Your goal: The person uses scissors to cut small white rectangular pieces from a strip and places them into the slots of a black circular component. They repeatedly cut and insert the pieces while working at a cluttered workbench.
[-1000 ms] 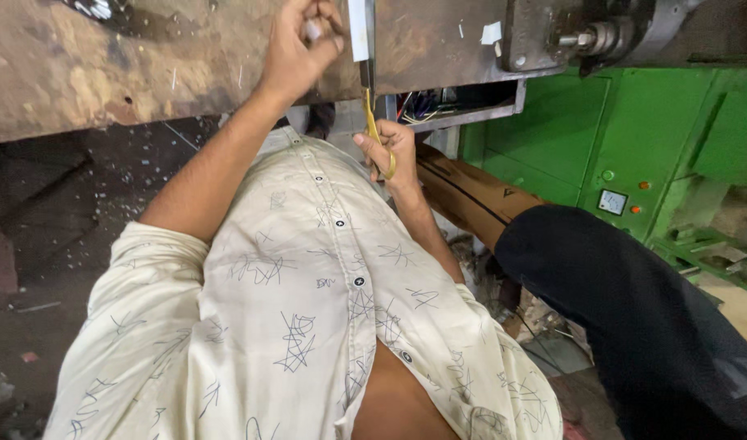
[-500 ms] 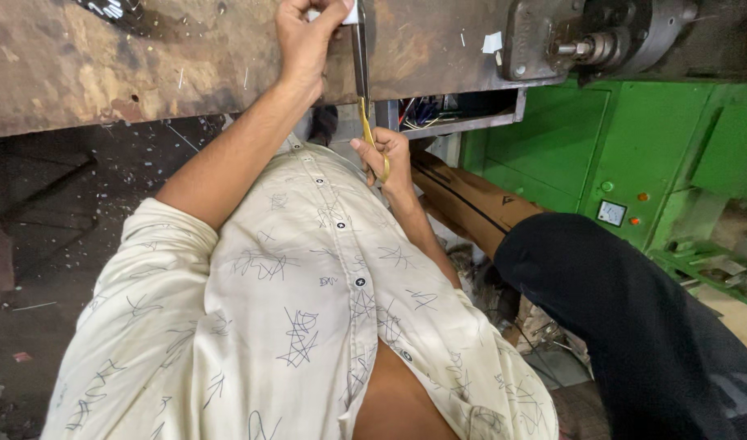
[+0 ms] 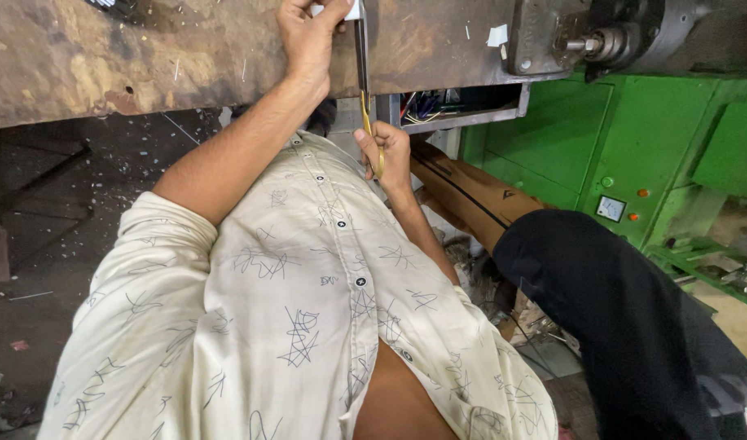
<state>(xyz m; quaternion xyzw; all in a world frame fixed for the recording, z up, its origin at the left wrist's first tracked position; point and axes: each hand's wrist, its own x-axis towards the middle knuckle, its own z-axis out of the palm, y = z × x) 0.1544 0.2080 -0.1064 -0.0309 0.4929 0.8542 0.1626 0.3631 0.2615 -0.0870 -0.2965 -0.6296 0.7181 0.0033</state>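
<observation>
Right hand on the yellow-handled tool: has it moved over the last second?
No. The right hand stays gripping the yellow-handled tool, just left of the grey wiring box.

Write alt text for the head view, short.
The left hand presses a small white piece against a rusty metal plate, while the right hand grips a yellow-handled tool pointing up at it. Green machinery stands to the right.

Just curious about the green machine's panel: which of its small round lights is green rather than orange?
The upper-left round light is green; the two orange lights sit right of it, beside the square white gauge.
</observation>
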